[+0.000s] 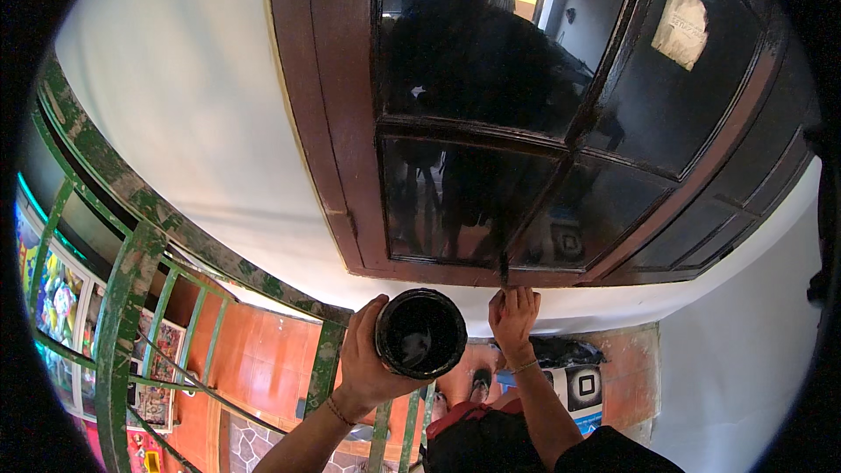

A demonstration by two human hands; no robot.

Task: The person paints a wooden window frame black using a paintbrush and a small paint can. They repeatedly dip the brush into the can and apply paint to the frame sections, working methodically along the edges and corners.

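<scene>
My left hand (368,355) grips a round pot of dark paint (422,335) from its left side; the rim is coated dark and the inside looks glossy. To the right, my right hand (515,315) is closed on a paintbrush (504,272), whose dark bristles point up against the bottom of a wooden window frame (453,270). The frame is brown, while the bars (473,131) between its glass panes are glossy dark. A torn paper (681,25) bearing writing sticks to the upper right pane. Dark reflections fill the glass.
Green metal scaffolding (121,335) with worn paint stands close at the left. White wall (197,112) borders the window. Below lie orange floor tiles (263,348), a black plastic bag (558,351) and a printed box or sheet (581,387). A grey wall (736,341) rises at the right.
</scene>
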